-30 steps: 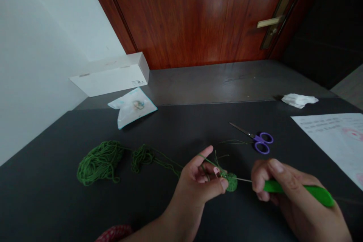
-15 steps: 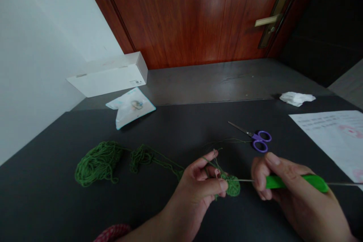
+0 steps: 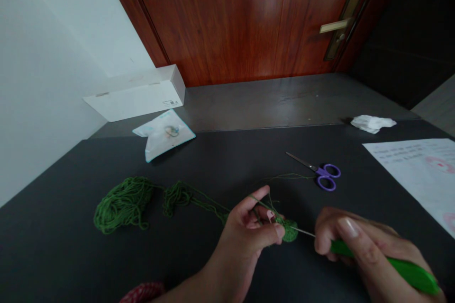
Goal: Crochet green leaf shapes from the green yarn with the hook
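the dark tabletop point(image 3: 227, 161) runs from the white wall point(image 3: 53, 57) on the left to a far edge, with a grey ledge point(image 3: 270, 102) behind it and a red-brown wooden door point(image 3: 231, 19) beyond. a wide stretch of dark surface lies between the hands and that far edge. the hands work low in the view, near its bottom edge.

the left hand point(image 3: 249, 241) pinches a small round crocheted piece of green yarn point(image 3: 289, 230) between thumb and fingers, its fingers bent close around the work. the right hand point(image 3: 369, 251) is closed around the green handle of a crochet hook point(image 3: 405, 270). the hook's long axis slants from lower right up to the left, its thin metal shaft point(image 3: 304, 231) pointing at the crocheted piece.

a strand runs left from the work to a loose clump of green yarn point(image 3: 177, 199) and a larger yarn bundle point(image 3: 122, 203). purple-handled scissors point(image 3: 329, 177) lie just above the hook, with a printed paper sheet point(image 3: 408, 165) to the right. farther off sit a white box point(image 3: 138, 97), a plastic packet point(image 3: 165, 135) and a crumpled tissue point(image 3: 373, 124).
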A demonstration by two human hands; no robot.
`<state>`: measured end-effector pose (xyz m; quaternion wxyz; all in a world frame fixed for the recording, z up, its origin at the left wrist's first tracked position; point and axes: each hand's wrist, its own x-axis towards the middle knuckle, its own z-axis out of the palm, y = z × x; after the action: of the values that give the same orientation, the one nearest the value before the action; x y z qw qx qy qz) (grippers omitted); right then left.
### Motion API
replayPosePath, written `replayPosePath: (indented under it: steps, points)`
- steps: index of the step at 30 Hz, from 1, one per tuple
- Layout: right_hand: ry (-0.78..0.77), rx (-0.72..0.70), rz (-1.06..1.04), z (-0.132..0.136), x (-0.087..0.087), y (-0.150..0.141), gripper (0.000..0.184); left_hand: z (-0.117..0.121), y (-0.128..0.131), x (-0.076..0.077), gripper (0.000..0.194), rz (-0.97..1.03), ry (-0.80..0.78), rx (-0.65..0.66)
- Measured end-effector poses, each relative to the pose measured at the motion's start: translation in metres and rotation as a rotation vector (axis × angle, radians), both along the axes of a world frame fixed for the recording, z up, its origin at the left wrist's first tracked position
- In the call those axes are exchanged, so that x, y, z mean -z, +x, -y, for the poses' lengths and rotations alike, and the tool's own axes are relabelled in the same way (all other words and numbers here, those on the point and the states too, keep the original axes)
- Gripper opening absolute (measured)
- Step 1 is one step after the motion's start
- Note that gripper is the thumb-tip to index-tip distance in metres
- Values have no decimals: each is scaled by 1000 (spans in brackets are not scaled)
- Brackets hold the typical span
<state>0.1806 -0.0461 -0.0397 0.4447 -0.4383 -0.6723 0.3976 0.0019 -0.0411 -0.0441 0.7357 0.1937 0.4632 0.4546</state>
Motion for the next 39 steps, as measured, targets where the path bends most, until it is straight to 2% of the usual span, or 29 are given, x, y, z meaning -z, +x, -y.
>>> replayPosePath:
  steps: [5, 9, 12, 16, 19, 21, 28, 31, 34, 36, 39]
  points:
    - [247, -2, 130, 7, -3, -7, 34, -1, 1, 2, 81, -124, 64, -17]
    - [450, -6, 259, 10, 0, -12, 27, -4, 3, 3, 77, -286, 151, -46]
    - [571, -13, 330, 10, 3, -14, 30, -5, 4, 4, 72, -380, 224, -75]
    - [569, -82, 322, 6, 6, -13, 40, -3, 3, 7, 70, -432, 287, -130]
    - [532, -149, 359, 6, 9, -11, 40, -2, 1, 8, 70, -451, 294, -161]
    - [560, -151, 408, 8, 11, -10, 37, -3, 1, 7, 70, -460, 294, -161]
    - [744, -111, 572, 6, 10, -15, 37, -1, 1, -5, 86, -294, 232, -87]
    - [849, -100, 560, 3, 6, -15, 41, -1, -2, -12, 89, -132, 149, -55]
    - [948, -84, 511, -3, 5, -10, 34, -2, -6, -17, 90, 4, 88, 24]
    - [999, -131, 502, -8, 4, -4, 30, -4, -9, -20, 91, 35, 77, 74]
    - [1096, -286, 522, -17, 1, 10, 35, -8, -12, -23, 93, 3, 74, 132]
